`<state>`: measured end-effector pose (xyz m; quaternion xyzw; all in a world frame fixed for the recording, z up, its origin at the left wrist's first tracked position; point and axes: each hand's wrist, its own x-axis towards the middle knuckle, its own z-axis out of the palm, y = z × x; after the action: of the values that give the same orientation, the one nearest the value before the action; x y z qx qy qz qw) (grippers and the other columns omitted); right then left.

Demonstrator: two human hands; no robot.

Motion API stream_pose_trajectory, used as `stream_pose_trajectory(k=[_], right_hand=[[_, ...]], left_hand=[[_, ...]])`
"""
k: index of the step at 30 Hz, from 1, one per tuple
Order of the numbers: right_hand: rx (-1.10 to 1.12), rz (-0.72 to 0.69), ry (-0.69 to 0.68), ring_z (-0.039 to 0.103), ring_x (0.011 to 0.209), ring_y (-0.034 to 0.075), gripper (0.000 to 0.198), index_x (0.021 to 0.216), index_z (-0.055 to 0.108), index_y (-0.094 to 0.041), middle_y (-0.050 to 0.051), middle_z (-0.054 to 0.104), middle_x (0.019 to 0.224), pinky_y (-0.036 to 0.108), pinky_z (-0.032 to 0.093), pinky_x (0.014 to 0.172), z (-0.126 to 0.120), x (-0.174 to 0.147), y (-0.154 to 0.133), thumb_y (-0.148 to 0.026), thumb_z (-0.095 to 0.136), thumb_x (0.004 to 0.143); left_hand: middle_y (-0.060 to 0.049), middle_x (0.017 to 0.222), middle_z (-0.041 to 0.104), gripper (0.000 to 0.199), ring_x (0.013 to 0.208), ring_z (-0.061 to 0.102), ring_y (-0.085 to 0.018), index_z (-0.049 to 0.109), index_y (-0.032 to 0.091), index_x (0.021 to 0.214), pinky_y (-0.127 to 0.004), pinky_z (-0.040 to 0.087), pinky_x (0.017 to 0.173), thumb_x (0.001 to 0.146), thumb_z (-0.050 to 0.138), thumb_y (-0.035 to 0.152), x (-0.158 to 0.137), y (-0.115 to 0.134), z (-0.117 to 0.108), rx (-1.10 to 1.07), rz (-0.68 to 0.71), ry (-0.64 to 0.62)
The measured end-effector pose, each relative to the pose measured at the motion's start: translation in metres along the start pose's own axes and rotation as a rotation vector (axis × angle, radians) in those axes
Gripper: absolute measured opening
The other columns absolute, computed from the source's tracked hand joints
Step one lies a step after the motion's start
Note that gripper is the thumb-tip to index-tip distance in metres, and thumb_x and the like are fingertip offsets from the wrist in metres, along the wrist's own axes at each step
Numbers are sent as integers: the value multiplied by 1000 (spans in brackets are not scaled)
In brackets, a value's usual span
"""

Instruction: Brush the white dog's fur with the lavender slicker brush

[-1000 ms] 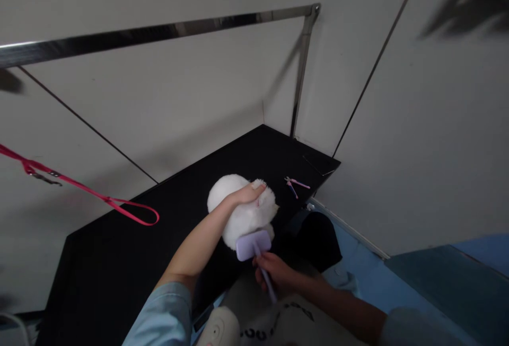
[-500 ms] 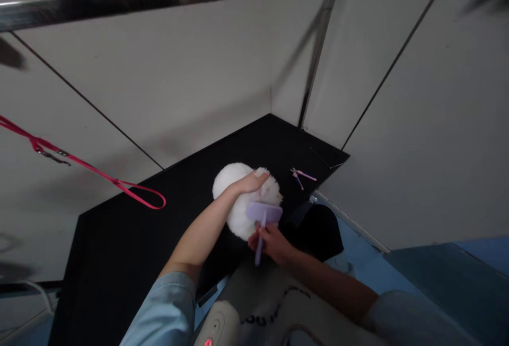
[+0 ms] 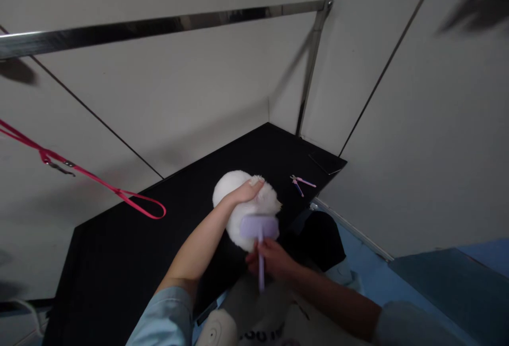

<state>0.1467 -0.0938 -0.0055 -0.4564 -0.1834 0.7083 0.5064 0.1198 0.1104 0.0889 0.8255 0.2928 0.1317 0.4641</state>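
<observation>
A white fluffy dog (image 3: 231,183) is on the black table, near its front edge. My left hand (image 3: 247,192) is closed on the fur at its upper part, thumb toward the far side; the fingertips are partly hidden. In my right hand (image 3: 274,258) is a light purple slicker brush (image 3: 259,227), gripped by its handle with the fingers wrapped round it. The brush's wide head lies against the dog's near side, its back facing me and its bristle side hidden. The brush and right hand are slightly blurred.
Pink-and-purple nail clippers (image 3: 301,183) lie spread on the black table (image 3: 119,261), right of the dog. A dark flat object (image 3: 328,162) is at the far corner. A red leash (image 3: 99,177) hangs at left; a metal bar (image 3: 178,21) runs above.
The brush has moved down along the dog's near side, toward me and slightly left. My left hand keeps its hold on the dog. The whole view has shifted a little.
</observation>
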Motion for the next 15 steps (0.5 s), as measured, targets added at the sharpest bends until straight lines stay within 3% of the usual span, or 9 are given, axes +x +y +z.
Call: stream_pose_trajectory(k=[3,7,9,11,12,15], right_hand=[[44,-34,98,68,61,15,40,87,45,-21,2,71,74,31,53,65,-2,3,-1,-53,68,78],[-48,196,20,61,47,13,39,89,46,-20,3,69,68,27,48,51,-4,-1,-3,-54,63,81],[-100,86,9,62,50,13,39,90,48,-19,3,71,74,27,48,53,-7,-4,-7,-53,65,79],[-143,-64,74,65,58,12,35,89,48,-20,2,71,76,26,50,59,-9,-4,-9,-49,66,79],[-158,-70,108,65,59,12,32,88,48,-20,1,70,75,27,51,61,-9,-4,-7,-47,65,80],[-214,200,60,60,48,13,25,87,47,-21,0,67,63,28,48,53,-10,-3,3,-43,59,83]], left_hand=[[-7,87,69,42,89,63,-22,58,19,81,-35,48,91,94,35,51,-2,-5,1,12,11,-28],[-7,82,69,47,85,63,-22,60,18,80,-36,49,91,93,34,56,-5,-12,4,11,6,-41],[-8,88,69,48,91,63,-23,61,18,83,-36,48,93,93,33,56,-6,-12,4,11,6,-14],[-8,91,70,49,95,63,-23,62,18,85,-36,48,95,93,34,57,-8,-11,4,10,0,-7],[-8,92,70,48,97,63,-23,63,18,86,-36,48,96,93,35,57,-9,-10,3,5,-7,-7],[-9,95,72,46,100,63,-24,64,19,86,-34,48,97,93,36,54,-12,-8,1,-25,-42,9]])
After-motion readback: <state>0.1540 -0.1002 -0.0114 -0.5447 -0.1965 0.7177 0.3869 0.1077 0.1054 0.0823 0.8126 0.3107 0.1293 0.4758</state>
